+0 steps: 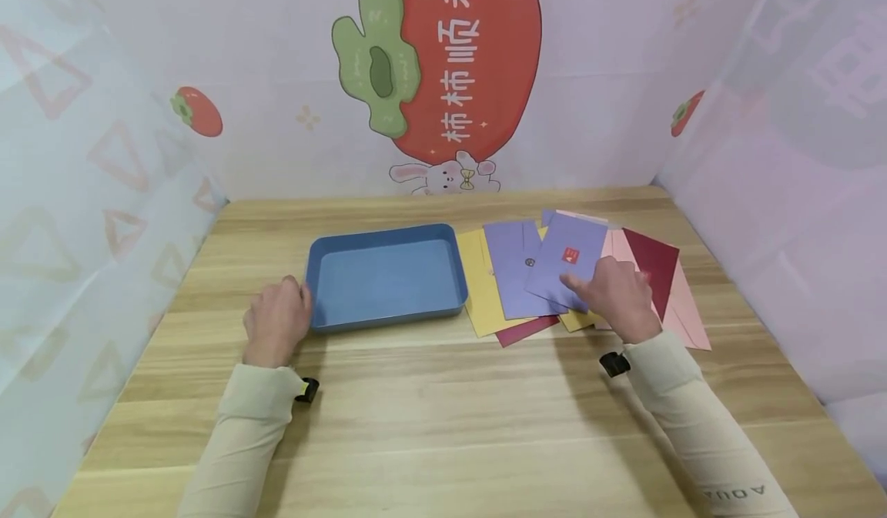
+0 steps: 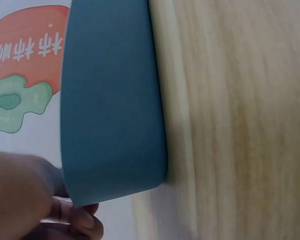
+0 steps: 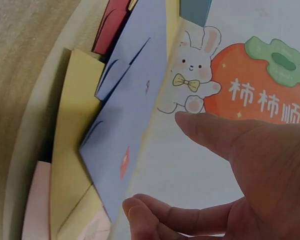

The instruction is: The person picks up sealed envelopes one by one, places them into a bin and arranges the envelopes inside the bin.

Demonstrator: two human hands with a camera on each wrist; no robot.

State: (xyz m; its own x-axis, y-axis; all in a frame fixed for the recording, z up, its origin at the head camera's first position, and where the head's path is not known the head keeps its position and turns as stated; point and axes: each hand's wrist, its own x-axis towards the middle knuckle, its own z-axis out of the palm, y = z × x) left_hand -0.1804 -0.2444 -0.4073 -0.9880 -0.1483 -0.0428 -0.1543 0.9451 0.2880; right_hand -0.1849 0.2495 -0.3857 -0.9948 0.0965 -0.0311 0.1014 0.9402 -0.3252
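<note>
A blue rectangular tray (image 1: 388,322) sits on the table, its inside bare. My left hand (image 1: 279,312) is at the tray's left end, with curled fingers gripping that end wall. In the left wrist view, the fingers (image 2: 87,222) reach around the corner of the tray (image 2: 112,100). Over a spread of overlapping paper envelopes hovers my right hand (image 1: 620,295), thumb and fingers parted with nothing between them. Beneath and beyond it lies a purple envelope (image 1: 571,241) with a red mark, also seen in the right wrist view. The fingertips (image 3: 135,207) look apart from the purple envelope (image 3: 117,145).
Around it lie another purple envelope (image 1: 509,272), a yellow envelope (image 1: 478,302), dark red envelopes (image 1: 654,260) and pink envelopes (image 1: 686,310). The spread adjoins the tray's right wall. Printed cloth (image 1: 277,118) walls in the wooden table (image 1: 443,426) at back and sides.
</note>
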